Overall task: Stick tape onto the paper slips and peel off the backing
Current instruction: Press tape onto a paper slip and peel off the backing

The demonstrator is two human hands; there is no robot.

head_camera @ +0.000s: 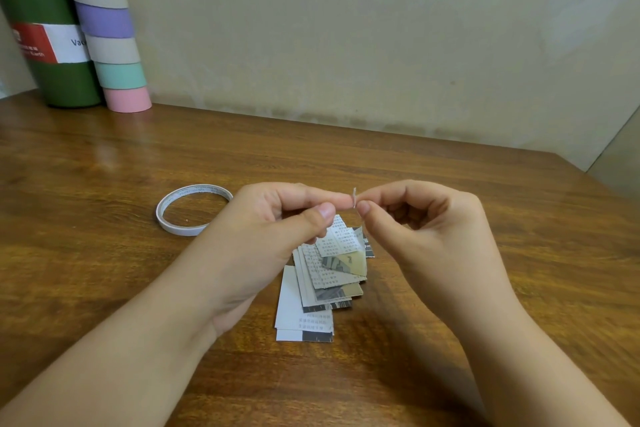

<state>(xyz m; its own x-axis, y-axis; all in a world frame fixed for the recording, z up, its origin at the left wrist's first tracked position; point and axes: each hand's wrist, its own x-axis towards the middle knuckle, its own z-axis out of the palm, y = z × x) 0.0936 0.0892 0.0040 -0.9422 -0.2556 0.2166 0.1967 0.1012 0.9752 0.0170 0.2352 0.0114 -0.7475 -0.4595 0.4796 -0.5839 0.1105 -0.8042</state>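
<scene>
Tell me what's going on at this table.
A person holds a small piece of tape pinched between the left hand and right hand, above a pile of printed paper slips. The roll of double-sided tape lies on the wooden table, left of the hands.

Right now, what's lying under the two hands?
Under the left hand and right hand lies a fanned pile of printed paper slips on the wooden table. The pile's upper end is covered by the hands, which pinch a small white strip.
</scene>
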